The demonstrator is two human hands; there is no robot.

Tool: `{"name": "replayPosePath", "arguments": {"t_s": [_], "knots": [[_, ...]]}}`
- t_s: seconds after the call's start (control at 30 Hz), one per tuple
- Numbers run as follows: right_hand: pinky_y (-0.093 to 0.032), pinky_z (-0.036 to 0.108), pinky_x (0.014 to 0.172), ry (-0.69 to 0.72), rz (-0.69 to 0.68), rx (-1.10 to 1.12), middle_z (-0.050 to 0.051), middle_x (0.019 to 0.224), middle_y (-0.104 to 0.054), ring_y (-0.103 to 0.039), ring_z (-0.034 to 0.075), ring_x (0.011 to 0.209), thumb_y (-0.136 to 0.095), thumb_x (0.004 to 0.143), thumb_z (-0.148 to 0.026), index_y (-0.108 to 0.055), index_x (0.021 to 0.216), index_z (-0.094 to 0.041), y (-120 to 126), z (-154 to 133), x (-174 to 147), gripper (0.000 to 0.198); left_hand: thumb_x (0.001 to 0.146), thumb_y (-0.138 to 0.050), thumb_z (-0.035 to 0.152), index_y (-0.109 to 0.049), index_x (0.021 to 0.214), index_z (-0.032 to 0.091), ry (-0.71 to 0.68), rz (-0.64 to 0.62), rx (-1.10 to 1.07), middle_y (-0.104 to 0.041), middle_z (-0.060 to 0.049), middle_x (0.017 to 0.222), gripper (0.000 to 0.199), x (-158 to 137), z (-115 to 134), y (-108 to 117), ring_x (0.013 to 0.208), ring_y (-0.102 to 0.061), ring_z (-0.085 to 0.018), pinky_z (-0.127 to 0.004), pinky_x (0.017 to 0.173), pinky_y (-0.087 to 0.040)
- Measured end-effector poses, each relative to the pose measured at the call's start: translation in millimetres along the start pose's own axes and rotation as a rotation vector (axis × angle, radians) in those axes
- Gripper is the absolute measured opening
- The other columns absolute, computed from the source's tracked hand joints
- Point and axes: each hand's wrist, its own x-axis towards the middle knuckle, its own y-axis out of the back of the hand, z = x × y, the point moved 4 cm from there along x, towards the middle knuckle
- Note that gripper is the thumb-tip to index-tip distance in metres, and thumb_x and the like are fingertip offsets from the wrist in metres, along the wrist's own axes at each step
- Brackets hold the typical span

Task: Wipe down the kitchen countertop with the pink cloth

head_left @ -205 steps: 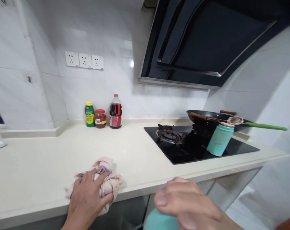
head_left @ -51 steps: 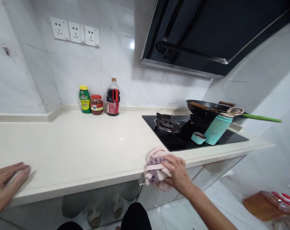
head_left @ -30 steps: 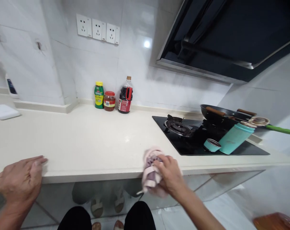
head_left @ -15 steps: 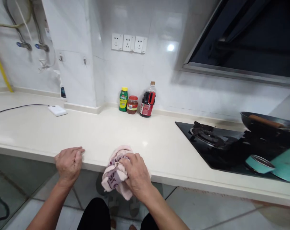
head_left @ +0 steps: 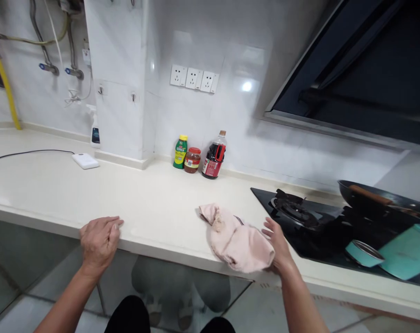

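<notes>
A pale pink cloth [head_left: 243, 243] lies crumpled on the counter, with its lower part at the front edge. My right hand [head_left: 278, 243] is at the cloth's right end, fingers apart and stretched upward; its thumb side is partly hidden behind the fabric. Farther left, my left hand [head_left: 99, 240] leans on the counter's front edge, its fingers lying on the surface and holding nothing.
By the wall stand a green bottle [head_left: 180, 152], a red-lidded jar [head_left: 192, 162] and a dark sauce bottle [head_left: 213, 159]. On the right are a black gas stove [head_left: 314, 245], a wok [head_left: 369, 196] and turquoise containers [head_left: 407, 252]. A white device [head_left: 85, 161] and spray bottle [head_left: 95, 132] sit left.
My right hand has moved right and loosened from the cloth, which has shifted right and spread out on the counter. My left hand stays in place. The view has tilted slightly.
</notes>
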Motion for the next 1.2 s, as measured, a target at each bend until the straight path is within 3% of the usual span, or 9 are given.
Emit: {"name": "replayPosePath", "arguments": {"t_s": [0.1, 0.2, 0.3, 0.43, 0.6, 0.8, 0.97, 1.07, 1.2], "knots": [[-0.051, 0.055, 0.092, -0.061, 0.199, -0.146, 0.019, 0.126, -0.055, -0.060, 0.035, 0.104, -0.062, 0.077, -0.053, -0.057, 0.130, -0.018, 46.6, 10.8, -8.8, 0.063, 0.099, -0.046, 0.026, -0.076, 0.090, 0.023, -0.012, 0.036, -0.003, -0.080, -0.007, 0.095, 0.032, -0.9, 0.4, -0.4, 0.093, -0.070, -0.026, -0.043, 0.090, -0.042], [-0.045, 0.056, 0.104, 0.074, 0.221, -0.255, 0.018, 0.131, -0.056, -0.058, 0.035, 0.116, -0.055, 0.088, -0.055, -0.063, 0.122, -0.019, 50.1, -17.4, -18.9, 0.050, 0.098, -0.047, 0.026, -0.075, 0.090, 0.023, -0.029, 0.046, -0.011, -0.080, -0.008, 0.095, 0.030, -0.8, 1.2, -0.8, 0.092, -0.070, -0.026, -0.043, 0.089, -0.043], [-0.038, 0.053, 0.116, 0.303, -0.087, -0.347, 0.013, 0.142, -0.056, -0.051, 0.030, 0.134, -0.045, 0.100, -0.058, -0.065, 0.127, -0.025, 4.7, -52.8, -22.5, 0.047, 0.098, -0.047, 0.025, -0.075, 0.092, 0.023, -0.037, 0.031, -0.007, -0.079, -0.008, 0.097, 0.028, -0.4, 1.3, -0.7, 0.094, -0.069, -0.027, -0.044, 0.090, -0.043], [-0.024, 0.063, 0.123, 0.232, -0.592, -0.583, 0.011, 0.167, -0.025, -0.021, 0.034, 0.154, -0.038, 0.105, -0.059, -0.040, 0.158, -0.027, -70.0, -62.4, -27.8, 0.062, 0.099, -0.047, 0.025, -0.075, 0.094, 0.023, -0.047, 0.008, 0.002, -0.079, -0.008, 0.099, 0.028, -0.5, 1.9, 0.1, 0.096, -0.069, -0.027, -0.044, 0.091, -0.042], [-0.020, 0.072, 0.120, 0.365, -0.839, -0.665, 0.015, 0.170, 0.000, 0.000, 0.040, 0.155, -0.043, 0.106, -0.057, -0.021, 0.165, -0.029, -124.2, -98.6, -76.7, 0.068, 0.099, -0.047, 0.025, -0.075, 0.092, 0.022, -0.034, 0.032, 0.001, -0.080, -0.008, 0.098, 0.029, -1.3, 4.0, -0.7, 0.095, -0.070, -0.027, -0.044, 0.091, -0.042], [-0.036, 0.077, 0.110, 0.804, -0.590, -0.565, 0.020, 0.169, -0.008, -0.016, 0.052, 0.151, -0.070, 0.094, -0.044, -0.027, 0.162, -0.028, -218.6, -155.2, -173.5, 0.082, 0.100, -0.045, 0.025, -0.074, 0.091, 0.022, -0.016, 0.025, 0.014, -0.079, -0.008, 0.096, 0.031, -3.8, -0.2, -2.6, 0.095, -0.069, -0.027, -0.045, 0.092, -0.042], [-0.053, 0.064, 0.098, 0.884, -0.411, -0.637, 0.017, 0.158, -0.040, -0.052, 0.040, 0.133, -0.054, 0.103, -0.029, -0.037, 0.154, -0.035, -281.9, -164.7, -174.7, 0.054, 0.101, -0.039, 0.026, -0.071, 0.099, 0.018, -0.100, 0.004, -0.021, -0.078, -0.012, 0.098, 0.034, -4.2, -8.3, 0.9, 0.093, -0.068, -0.028, -0.043, 0.085, -0.043], [-0.053, 0.057, 0.099, 0.926, -0.398, -0.633, 0.014, 0.156, -0.044, -0.053, 0.035, 0.131, -0.053, 0.104, -0.027, -0.036, 0.154, -0.037, -278.6, -159.2, -163.1, 0.054, 0.102, -0.040, 0.023, -0.071, 0.100, 0.017, -0.135, -0.003, -0.012, -0.077, -0.012, 0.099, 0.032, -2.0, -8.8, 2.4, 0.095, -0.069, -0.028, -0.043, 0.085, -0.043], [-0.052, 0.047, 0.099, 1.030, -0.290, -0.588, 0.009, 0.153, -0.049, -0.052, 0.030, 0.132, -0.055, 0.105, -0.036, -0.044, 0.151, -0.038, -230.9, -127.7, -159.6, 0.047, 0.100, -0.046, 0.023, -0.073, 0.096, 0.019, -0.127, -0.004, -0.002, -0.079, -0.010, 0.099, 0.028, 0.3, -5.6, 2.5, 0.096, -0.070, -0.027, -0.043, 0.090, -0.044]]}}
